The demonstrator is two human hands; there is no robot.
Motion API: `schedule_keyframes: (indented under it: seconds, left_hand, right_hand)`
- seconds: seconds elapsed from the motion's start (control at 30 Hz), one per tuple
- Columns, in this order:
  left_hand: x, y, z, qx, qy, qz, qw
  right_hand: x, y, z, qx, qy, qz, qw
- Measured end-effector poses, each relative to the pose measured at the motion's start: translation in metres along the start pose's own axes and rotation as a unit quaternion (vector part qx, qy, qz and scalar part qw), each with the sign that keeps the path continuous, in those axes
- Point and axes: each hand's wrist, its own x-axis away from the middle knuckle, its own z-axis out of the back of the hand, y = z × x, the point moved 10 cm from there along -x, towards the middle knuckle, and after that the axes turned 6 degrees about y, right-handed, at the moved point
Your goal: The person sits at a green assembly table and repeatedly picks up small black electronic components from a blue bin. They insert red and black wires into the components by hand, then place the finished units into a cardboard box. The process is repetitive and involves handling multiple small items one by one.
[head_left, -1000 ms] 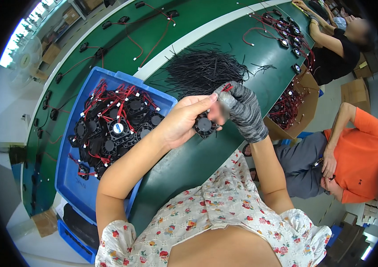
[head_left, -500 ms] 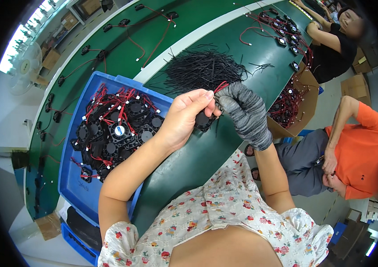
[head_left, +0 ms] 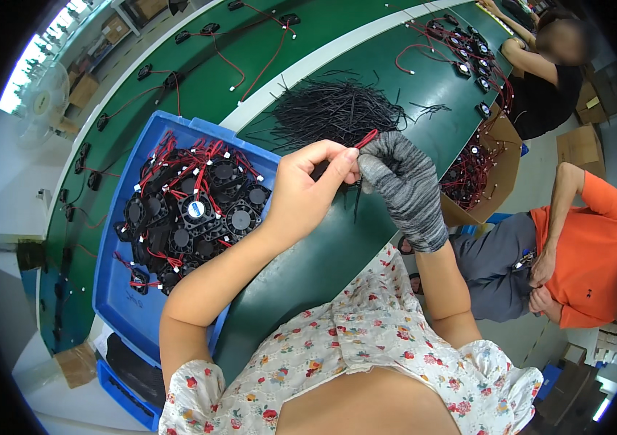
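In front of me both hands meet at the fingertips over a folded bundle of red fan wires (head_left: 368, 138). My bare left hand (head_left: 307, 190) is closed, thumb and fingers pinching at the lower part of the bundle. A dark bit of the small fan shows behind its thumb; the rest is hidden. My right hand (head_left: 406, 190), in a grey knitted glove, is closed round the bundle just under its red loop. A thin black tie strip (head_left: 357, 204) hangs down between the hands. Beyond them lies a heap of black tie strips (head_left: 330, 109) on the green table (head_left: 279, 290).
At left a blue bin (head_left: 114, 290) holds many black fans with red wires. More fans lie on a green belt (head_left: 134, 130) behind a pale rail and at the table's far right. A cardboard box (head_left: 503, 145) of fans stands right. Two people are there, one in an orange shirt (head_left: 587, 246).
My left hand has turned and moved slightly, so the fan that hung below its fingers is now mostly covered. The right hand keeps its grip, shifted a little right.
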Motion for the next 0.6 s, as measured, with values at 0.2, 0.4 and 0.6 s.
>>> schedule_keyframes:
  seconds: [0.2, 0.4, 0.6]
  left_hand:
    - [-0.001, -0.001, 0.004, 0.069, 0.041, 0.037, 0.996]
    - [-0.002, 0.002, 0.024, 0.093, 0.130, 0.030, 0.987]
    - [-0.002, 0.022, 0.001, -0.007, 0.008, -0.100, 0.995]
  right_hand:
    - [0.002, -0.018, -0.001, 0.051, 0.026, 0.100, 0.993]
    - [-0.004, -0.009, 0.016, -0.056, 0.106, -0.004, 0.993]
    - [0.020, 0.041, -0.031, -0.348, -0.193, -0.243, 0.885]
